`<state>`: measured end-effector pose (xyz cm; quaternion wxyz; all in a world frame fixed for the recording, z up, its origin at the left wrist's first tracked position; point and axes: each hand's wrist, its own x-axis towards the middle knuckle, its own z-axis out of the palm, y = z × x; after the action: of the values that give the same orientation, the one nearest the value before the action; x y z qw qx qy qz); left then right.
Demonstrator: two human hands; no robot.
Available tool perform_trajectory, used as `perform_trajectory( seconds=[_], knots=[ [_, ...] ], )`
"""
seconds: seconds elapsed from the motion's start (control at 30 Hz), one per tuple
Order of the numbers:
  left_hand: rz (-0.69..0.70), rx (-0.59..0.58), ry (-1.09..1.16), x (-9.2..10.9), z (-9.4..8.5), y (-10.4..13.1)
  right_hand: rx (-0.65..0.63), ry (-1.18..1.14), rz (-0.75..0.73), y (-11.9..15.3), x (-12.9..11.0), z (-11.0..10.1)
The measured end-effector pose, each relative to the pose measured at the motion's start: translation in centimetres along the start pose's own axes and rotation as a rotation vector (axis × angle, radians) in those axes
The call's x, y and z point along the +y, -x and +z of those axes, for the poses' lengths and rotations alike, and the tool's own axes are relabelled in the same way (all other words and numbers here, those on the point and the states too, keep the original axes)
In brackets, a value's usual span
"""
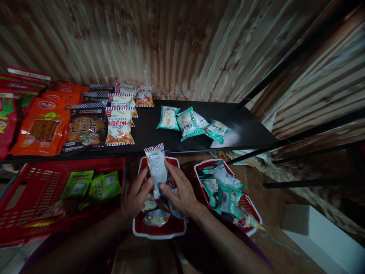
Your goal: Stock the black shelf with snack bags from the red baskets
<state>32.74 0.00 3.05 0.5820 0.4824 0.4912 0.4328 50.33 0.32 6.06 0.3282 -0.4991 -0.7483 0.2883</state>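
Observation:
A small white snack bag (157,167) with striped ends is held upright between my two hands, its printed back showing. My left hand (139,192) has its fingers against the bag's left side. My right hand (181,188) grips the right side, with the thumb near the bag's lower part. Below lies a red basket with a white rim (159,236), holding more bags of a similar kind (157,217). On the black shelf (148,142) beyond, matching striped bags (120,127) stand in a row, beside dark brown packs (85,127).
Green-and-white bags (188,123) lie on the shelf's right part. More fill a basket (254,215) at the right. A large red basket (17,205) with green packs is at left. Orange packs (42,125) stand on the shelf. A black frame bar (273,78) and white box (322,236) are at right.

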Motion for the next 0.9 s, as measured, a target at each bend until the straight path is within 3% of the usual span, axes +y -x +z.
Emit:
perform_trajectory(
  seconds=[0.23, 0.5, 0.73, 0.9],
  knots=[
    [0.235, -0.058, -0.22, 0.4, -0.6, 0.5, -0.124, -0.36, 0.111, 0.0, -0.1, -0.4],
    [0.429, -0.003, -0.48, 0.4, -0.6, 0.2, -0.211, -0.574, 0.288, -0.6, -0.9, -0.3],
    [0.535, 0.056, -0.62, 0.8, -0.5, -0.1, -0.047, -0.607, 0.352, -1.0, -0.4, 0.3],
    [0.602, 0.098, -0.686, 1.3, -0.8, -0.5, -0.04, -0.851, 0.442, -2.0, -0.2, 0.9]
  ],
)
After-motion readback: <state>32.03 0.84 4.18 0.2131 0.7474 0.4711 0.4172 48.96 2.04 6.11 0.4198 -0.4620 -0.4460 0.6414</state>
